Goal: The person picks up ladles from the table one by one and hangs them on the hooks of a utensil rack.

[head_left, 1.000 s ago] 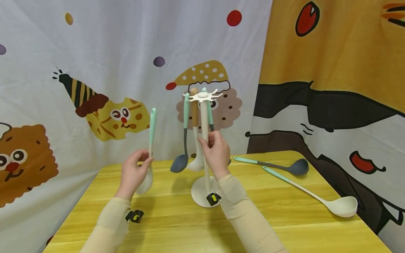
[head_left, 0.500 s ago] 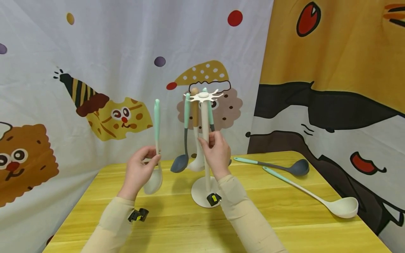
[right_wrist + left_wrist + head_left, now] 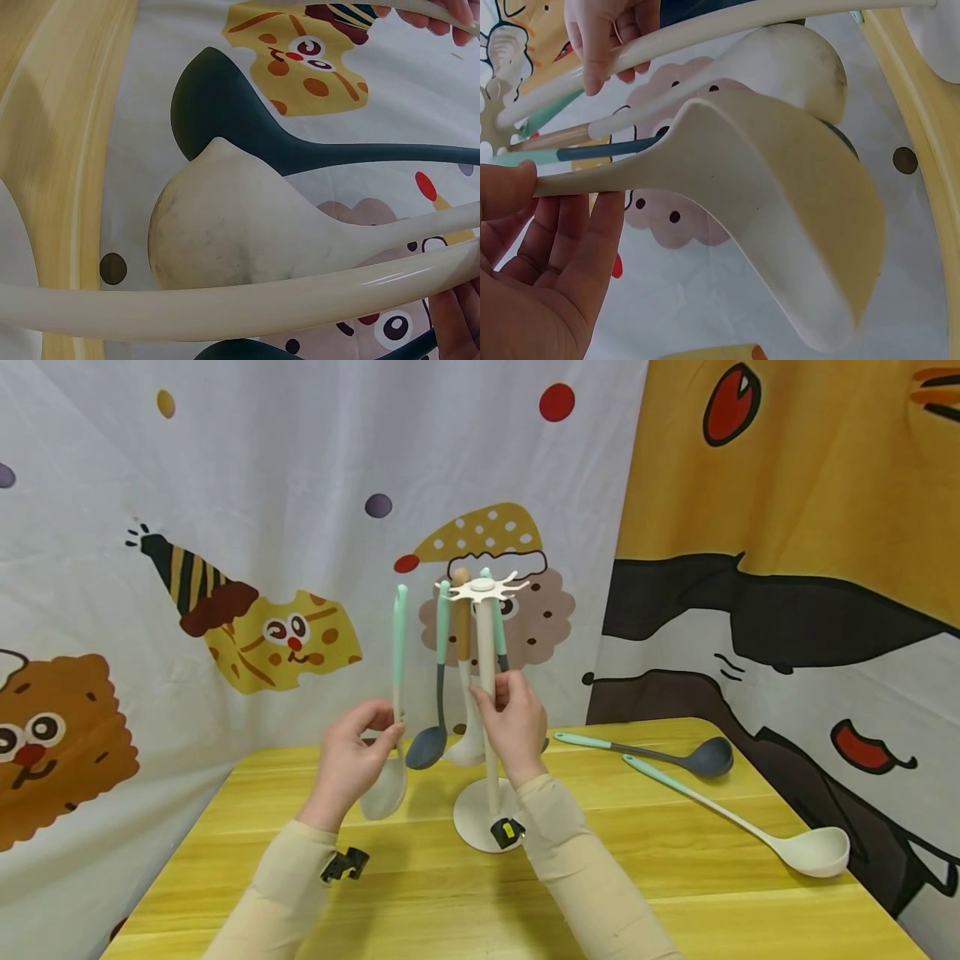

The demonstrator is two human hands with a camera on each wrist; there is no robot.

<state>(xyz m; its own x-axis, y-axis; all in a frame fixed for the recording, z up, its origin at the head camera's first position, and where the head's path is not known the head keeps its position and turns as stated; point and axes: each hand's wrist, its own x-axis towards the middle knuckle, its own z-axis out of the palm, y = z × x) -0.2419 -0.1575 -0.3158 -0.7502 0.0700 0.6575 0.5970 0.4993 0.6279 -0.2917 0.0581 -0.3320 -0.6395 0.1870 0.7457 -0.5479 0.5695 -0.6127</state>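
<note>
My left hand (image 3: 352, 768) pinches the neck of a white ladle (image 3: 384, 792) with a mint handle, held upright above the table, left of a white utensil stand (image 3: 487, 639). In the left wrist view, the fingers of my left hand (image 3: 547, 277) support the neck behind the deep ladle bowl (image 3: 780, 202). My right hand (image 3: 516, 722) grips the stand's pole midway up. From the hook ring hang a dark grey ladle (image 3: 425, 747) with a mint handle, a white ladle (image 3: 468, 743) with a wooden handle, and a mint-handled utensil (image 3: 499, 631) partly hidden behind pole and hand.
On the right of the wooden table (image 3: 420, 902) lie a dark grey ladle (image 3: 708, 757) and a larger white ladle (image 3: 813, 852), both with mint handles. The stand's round base (image 3: 468, 827) rests at mid-table. A cartoon-printed curtain (image 3: 300, 460) hangs close behind the table.
My left hand has carried the white ladle right and slightly up, closer to the stand and its hanging dark grey ladle. The right hand stays on the pole.
</note>
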